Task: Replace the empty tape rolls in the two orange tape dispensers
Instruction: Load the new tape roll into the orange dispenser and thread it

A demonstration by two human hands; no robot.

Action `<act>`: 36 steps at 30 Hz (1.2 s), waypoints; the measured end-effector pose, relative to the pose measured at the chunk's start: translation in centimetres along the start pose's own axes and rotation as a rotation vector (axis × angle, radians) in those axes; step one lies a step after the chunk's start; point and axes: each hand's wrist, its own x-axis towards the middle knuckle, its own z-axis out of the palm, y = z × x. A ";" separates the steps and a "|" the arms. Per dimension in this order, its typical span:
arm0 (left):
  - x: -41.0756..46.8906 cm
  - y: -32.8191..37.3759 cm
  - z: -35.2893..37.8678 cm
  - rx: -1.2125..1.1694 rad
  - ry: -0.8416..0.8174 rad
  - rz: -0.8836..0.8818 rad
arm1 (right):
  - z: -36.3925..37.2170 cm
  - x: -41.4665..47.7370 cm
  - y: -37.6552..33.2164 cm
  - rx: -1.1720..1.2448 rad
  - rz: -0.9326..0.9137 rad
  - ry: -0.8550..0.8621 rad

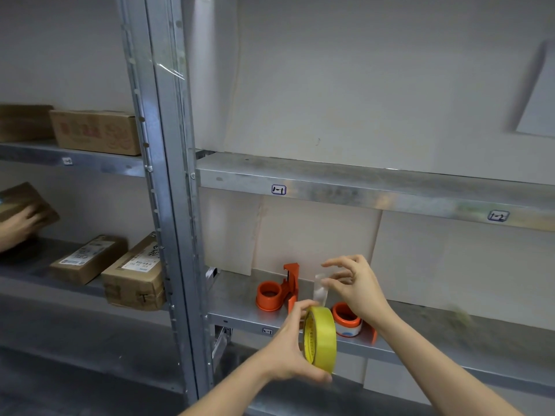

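My left hand (pixel 289 349) grips a yellow tape roll (pixel 320 337), held upright in front of the lower metal shelf (pixel 240 304). A clear strip of tape (pixel 320 291) runs up from the roll, and my right hand (pixel 356 288) pinches its free end above the roll. One orange tape dispenser (pixel 277 291) stands on the shelf just left of my hands, its hub bare. The second orange dispenser (pixel 348 319) lies behind the roll under my right wrist, with a white ring around its hub.
A grey upright post (pixel 171 205) divides the shelving. Cardboard parcels (pixel 132 274) sit on the left bay's shelves, where another person's hand (pixel 18 226) holds a box. The upper shelf (pixel 360 187) runs overhead at the right.
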 end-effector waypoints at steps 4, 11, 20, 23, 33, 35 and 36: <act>0.2 0.0 -0.4 0.011 0.009 0.008 | 0.2 0.1 0.8 -0.035 0.014 0.019; 0.9 -0.1 -1.2 0.043 -0.014 0.021 | 0.9 0.5 1.2 0.072 0.032 -0.084; 0.8 -0.8 -1.5 0.025 -0.022 0.004 | 1.3 1.0 0.8 0.252 0.109 -0.140; 0.6 -0.9 -1.8 0.009 -0.017 -0.004 | 1.1 0.8 0.8 0.234 0.151 -0.222; 0.7 -2.0 -1.9 -0.039 -0.039 -0.042 | 2.5 0.0 0.5 -0.029 -0.033 -0.209; 0.9 -2.3 -2.1 -0.041 -0.051 -0.036 | 2.7 0.0 0.5 0.002 -0.006 -0.205; 1.0 -2.5 -2.2 -0.038 -0.058 -0.034 | 2.7 0.1 0.4 0.012 0.004 -0.206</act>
